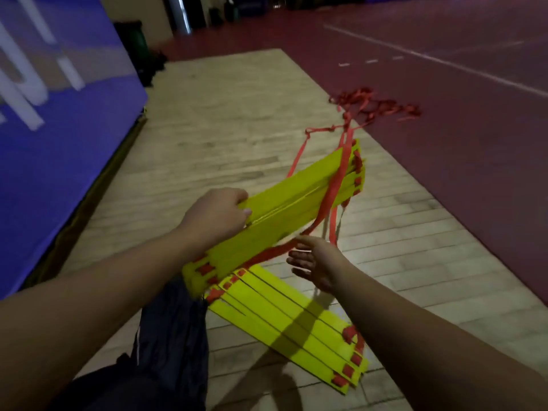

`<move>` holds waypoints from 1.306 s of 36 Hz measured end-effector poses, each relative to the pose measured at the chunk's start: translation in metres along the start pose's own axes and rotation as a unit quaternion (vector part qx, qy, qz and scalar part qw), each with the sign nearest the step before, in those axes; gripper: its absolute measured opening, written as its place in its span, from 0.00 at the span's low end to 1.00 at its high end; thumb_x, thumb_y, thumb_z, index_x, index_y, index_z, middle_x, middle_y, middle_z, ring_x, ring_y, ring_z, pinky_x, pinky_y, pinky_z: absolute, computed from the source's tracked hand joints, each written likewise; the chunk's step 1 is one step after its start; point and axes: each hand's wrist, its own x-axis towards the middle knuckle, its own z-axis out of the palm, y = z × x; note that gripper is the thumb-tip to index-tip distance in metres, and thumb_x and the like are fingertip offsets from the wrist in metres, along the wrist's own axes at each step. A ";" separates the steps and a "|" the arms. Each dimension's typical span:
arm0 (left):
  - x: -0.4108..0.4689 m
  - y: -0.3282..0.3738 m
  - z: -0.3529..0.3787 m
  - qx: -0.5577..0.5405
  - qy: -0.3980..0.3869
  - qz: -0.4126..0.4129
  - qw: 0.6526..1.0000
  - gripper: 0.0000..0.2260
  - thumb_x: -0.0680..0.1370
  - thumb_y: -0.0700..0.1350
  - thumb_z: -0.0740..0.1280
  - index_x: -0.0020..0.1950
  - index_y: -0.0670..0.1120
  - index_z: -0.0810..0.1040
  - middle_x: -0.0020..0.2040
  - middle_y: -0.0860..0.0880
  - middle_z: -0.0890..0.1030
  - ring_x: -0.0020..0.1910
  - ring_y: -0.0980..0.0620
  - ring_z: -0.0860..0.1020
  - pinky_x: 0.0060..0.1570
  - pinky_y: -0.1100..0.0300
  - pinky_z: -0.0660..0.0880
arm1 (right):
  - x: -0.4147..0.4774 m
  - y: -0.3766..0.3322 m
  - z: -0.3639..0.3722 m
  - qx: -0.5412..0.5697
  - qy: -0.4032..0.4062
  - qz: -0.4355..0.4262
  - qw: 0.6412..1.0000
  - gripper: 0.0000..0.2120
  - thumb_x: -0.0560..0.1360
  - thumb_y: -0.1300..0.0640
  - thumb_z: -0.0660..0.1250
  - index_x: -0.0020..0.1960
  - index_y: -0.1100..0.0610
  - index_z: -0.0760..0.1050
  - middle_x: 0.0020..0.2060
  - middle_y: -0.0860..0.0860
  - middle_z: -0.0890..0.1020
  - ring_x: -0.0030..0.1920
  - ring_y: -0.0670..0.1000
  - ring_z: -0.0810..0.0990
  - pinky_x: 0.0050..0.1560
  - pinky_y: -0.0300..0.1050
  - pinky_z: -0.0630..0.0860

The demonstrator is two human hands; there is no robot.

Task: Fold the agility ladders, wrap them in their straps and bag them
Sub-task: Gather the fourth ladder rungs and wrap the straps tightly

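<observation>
The stacked yellow ladder bundle (284, 212) is held off the floor, long axis slanting from near-left to far-right. A red strap (332, 191) crosses it and hangs down just above the right hand (314, 265), palm up, fingers spread apart. The left hand (216, 215) clamps the bundle's near edge

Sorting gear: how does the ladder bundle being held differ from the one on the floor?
The held bundle is lifted in the left hand, with a red strap across it; the floor bundle lies flat, rungs fanned, with no strap across it. Both have yellow rungs and red webbing.
</observation>
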 end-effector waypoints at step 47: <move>-0.020 -0.030 -0.035 -0.351 0.015 -0.076 0.933 0.08 0.81 0.35 0.63 0.46 0.41 0.80 0.28 0.46 0.81 0.24 0.54 0.76 0.30 0.62 0.74 | -0.016 -0.030 -0.071 -0.404 0.134 0.015 0.905 0.16 0.82 0.57 0.63 0.63 0.69 0.70 0.44 0.61 0.76 0.37 0.54 0.75 0.35 0.45 0.74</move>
